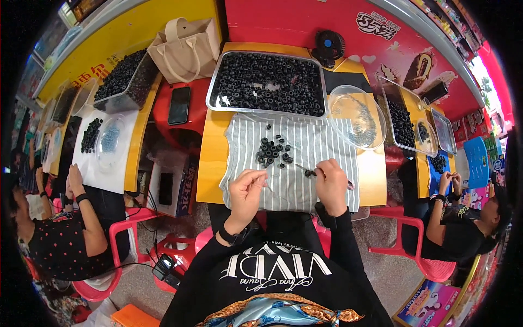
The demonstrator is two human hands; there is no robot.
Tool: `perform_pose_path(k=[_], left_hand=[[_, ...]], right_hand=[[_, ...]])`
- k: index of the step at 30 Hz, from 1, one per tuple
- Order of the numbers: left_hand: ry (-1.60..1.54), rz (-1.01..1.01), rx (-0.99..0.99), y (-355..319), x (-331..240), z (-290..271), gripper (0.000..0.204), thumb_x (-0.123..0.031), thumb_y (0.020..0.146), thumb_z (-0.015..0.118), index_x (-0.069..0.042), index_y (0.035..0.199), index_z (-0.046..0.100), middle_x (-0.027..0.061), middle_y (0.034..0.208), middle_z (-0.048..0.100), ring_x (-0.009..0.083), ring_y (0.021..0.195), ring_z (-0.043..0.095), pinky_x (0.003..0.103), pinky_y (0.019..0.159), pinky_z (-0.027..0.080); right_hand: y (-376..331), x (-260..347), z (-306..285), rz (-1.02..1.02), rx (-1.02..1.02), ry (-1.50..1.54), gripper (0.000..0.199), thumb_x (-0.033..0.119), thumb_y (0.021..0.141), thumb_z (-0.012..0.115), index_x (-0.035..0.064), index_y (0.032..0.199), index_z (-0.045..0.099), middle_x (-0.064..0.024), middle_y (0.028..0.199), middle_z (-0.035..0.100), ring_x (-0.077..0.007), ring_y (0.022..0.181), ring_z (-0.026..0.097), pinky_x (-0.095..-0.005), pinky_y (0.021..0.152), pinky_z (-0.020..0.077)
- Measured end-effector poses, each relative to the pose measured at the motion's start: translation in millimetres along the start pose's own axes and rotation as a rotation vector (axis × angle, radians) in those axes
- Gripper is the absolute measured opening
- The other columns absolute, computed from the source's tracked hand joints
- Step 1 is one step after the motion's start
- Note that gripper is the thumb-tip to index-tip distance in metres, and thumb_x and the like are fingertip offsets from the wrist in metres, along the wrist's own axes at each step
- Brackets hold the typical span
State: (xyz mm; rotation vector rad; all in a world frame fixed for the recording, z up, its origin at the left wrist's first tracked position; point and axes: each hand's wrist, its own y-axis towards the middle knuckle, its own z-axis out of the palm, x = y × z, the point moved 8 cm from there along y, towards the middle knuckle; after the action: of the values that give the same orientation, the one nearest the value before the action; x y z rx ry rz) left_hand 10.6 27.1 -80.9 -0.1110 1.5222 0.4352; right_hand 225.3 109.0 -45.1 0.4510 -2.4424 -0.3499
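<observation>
A small heap of black ring-shaped parts (271, 150) lies on a grey-and-white striped cloth (321, 136) in front of me. At the heap's near left side, my left hand (246, 195) is closed in a pinch, a faint thin strand seeming to run from its fingertips. My right hand (331, 184) is closed too, to the right of the heap. By its fingertips are a short dark thin piece and a loose black ring (309, 173). What sits inside either pinch is too small to make out.
Beyond the cloth stands a clear tray (211, 98) full of black rings. A round clear dish (383, 136) of small thin pieces sits at its right. A black fan (329, 46), a beige bag (188, 49) and a phone (179, 106) are nearby. People work at tables on both sides.
</observation>
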Motion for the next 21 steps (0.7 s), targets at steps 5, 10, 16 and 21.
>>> perform_pose_path(k=[5,10,16,21], left_hand=[[-0.045,-0.025,0.035,-10,13,14,0.012,0.0,0.091,0.058,0.004,0.098,0.066,0.0075,0.087,0.061,0.0114,0.07,0.06,0.022,0.062,0.047],[0.015,-0.015,0.15,-22,13,27,0.014,0.0,0.092,0.056,0.004,0.1,0.066,0.0072,0.089,0.062,0.011,0.072,0.061,0.022,0.063,0.048],[-0.342,-0.465,0.221,-31,43,31,0.02,-0.006,0.095,0.055,0.003,0.111,0.064,0.009,0.095,0.066,0.0129,0.076,0.063,0.023,0.063,0.048],[-0.762,-0.627,0.327,-39,45,43,0.028,-0.004,0.093,0.057,0.005,0.119,0.059,0.0102,0.097,0.067,0.0143,0.078,0.063,0.024,0.07,0.051]], right_hand=[[-8,9,17,-0.046,0.158,-0.068,0.011,0.011,0.075,0.067,0.0039,0.079,0.059,-0.0153,0.078,0.055,-0.037,0.071,0.06,-0.0461,0.059,0.0461],[-13,7,29,-0.036,0.22,-0.153,0.012,0.011,0.076,0.067,0.004,0.081,0.059,-0.0152,0.081,0.057,-0.0372,0.074,0.06,-0.0467,0.059,0.0459],[-23,39,28,0.044,0.34,0.57,0.016,0.001,0.072,0.07,0.0019,0.086,0.062,-0.0111,0.085,0.057,-0.0262,0.069,0.06,-0.0329,0.058,0.0473],[-34,56,30,-0.103,0.291,0.617,0.025,-0.005,0.069,0.071,0.002,0.092,0.064,-0.0086,0.083,0.054,-0.0208,0.071,0.059,-0.0283,0.059,0.047]])
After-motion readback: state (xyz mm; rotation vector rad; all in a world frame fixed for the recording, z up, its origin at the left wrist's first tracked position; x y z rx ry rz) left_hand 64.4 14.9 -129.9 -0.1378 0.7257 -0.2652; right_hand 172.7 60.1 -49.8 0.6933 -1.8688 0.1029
